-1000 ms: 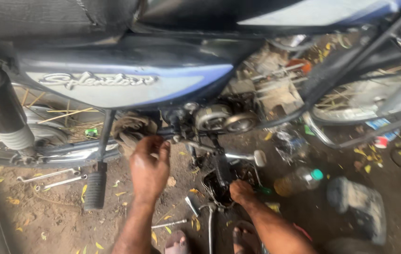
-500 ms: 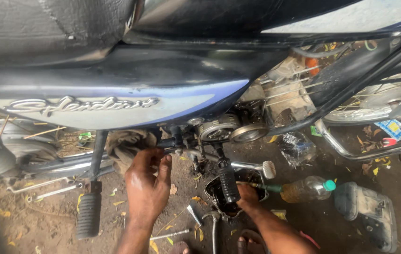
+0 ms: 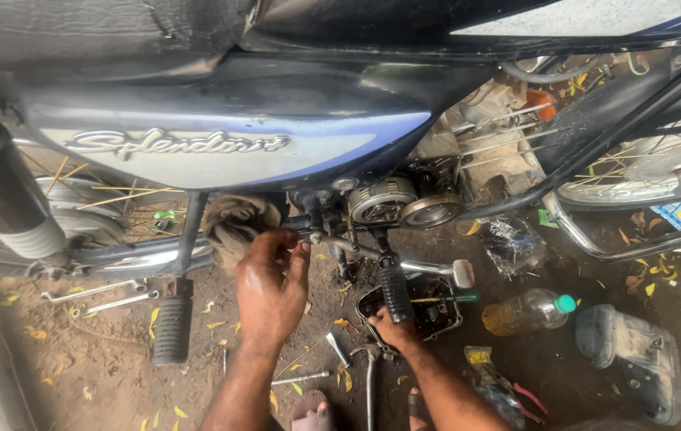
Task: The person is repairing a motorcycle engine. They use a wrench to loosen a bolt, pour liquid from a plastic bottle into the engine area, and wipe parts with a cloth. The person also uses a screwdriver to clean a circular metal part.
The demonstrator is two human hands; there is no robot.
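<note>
The dirt ground (image 3: 77,375) is carrying everything here. Two spanners (image 3: 97,297) are lying on it at the left, and a plastic bottle (image 3: 528,311) with a green cap is lying on its side at the right. Small yellow leaves (image 3: 161,319) are lying scattered about, and red-handled pliers (image 3: 528,397) are resting nearby.

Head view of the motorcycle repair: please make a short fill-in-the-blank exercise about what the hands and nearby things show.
1. The left hand touches the engine parts under the ____ side panel.
2. The right hand touches the black ribbed ____.
3. The plastic bottle lying on the ground has a ____ cap.
4. Two ____ lie near the left footpeg.

Missing words: blue; footpeg; green; spanners
</note>
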